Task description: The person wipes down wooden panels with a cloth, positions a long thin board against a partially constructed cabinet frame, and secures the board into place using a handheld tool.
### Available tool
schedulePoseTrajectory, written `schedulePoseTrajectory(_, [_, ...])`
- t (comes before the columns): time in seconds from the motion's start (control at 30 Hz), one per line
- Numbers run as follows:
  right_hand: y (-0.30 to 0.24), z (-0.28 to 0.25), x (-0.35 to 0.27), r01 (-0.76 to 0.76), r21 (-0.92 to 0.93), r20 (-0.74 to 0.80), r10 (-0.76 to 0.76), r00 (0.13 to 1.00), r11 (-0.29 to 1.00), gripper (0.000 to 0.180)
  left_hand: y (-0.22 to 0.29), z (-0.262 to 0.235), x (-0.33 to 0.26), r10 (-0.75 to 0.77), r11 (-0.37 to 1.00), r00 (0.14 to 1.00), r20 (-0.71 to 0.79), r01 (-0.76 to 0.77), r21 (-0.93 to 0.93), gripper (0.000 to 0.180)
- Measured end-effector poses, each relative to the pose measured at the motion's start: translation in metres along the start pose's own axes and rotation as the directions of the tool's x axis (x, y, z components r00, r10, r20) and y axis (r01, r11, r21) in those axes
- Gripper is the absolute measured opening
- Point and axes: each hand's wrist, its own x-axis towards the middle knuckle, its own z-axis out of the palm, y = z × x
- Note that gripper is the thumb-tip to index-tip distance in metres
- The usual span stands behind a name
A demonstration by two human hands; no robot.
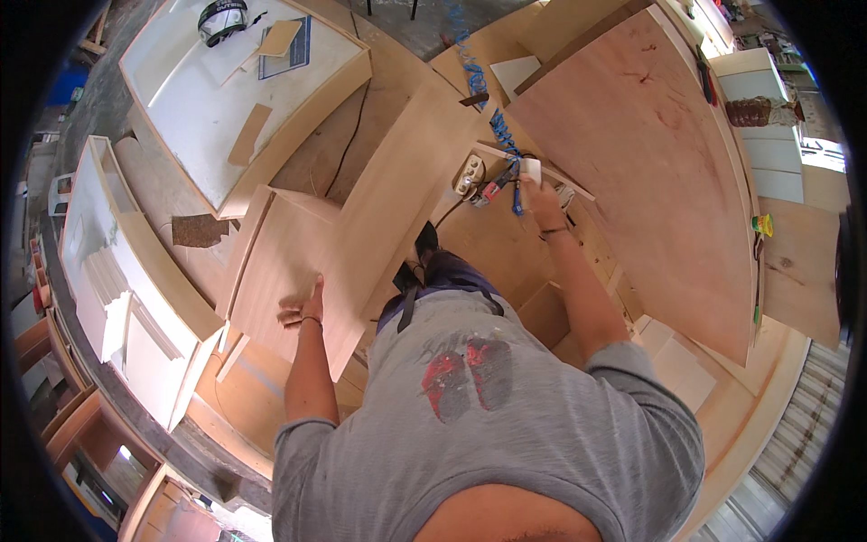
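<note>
My left hand (303,307) is held over a light wooden panel (293,237), its fingers spread and nothing in them. Whether it touches the wood I cannot tell. Farther off to the right, my right hand (543,202) is closed around a small white block-like object (530,170). Just left of that hand lie a red and grey tool (495,186) and a pale power strip (468,175) with several sockets. A blue coiled hose (502,135) runs down to this spot. Between my hands a long light board (397,172) slants away.
A large reddish plywood sheet (650,154) leans on the right. At the far left, a white-topped workpiece (199,117) carries a black and white round container (222,20) and wood scraps. Another white-faced wooden frame (117,289) stands at left. A dark cable (348,144) crosses the wooden surface.
</note>
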Motion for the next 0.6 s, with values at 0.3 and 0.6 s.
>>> schedulePoseTrajectory(0.3, [-0.084,0.086,0.08,0.199,-0.413,-0.179,-0.294,0.939,0.888,0.071,0.007,-0.027,-0.021,0.061,0.916,0.993,0.099,-0.095,0.39,0.14])
schedulePoseTrajectory(0.6, [-0.104,0.115,0.09,0.002,-0.458,-0.237,-0.124,0.964,0.889,0.069,-0.015,-0.008,0.015,-0.07,0.799,0.984,0.161,-0.041,0.599,0.142])
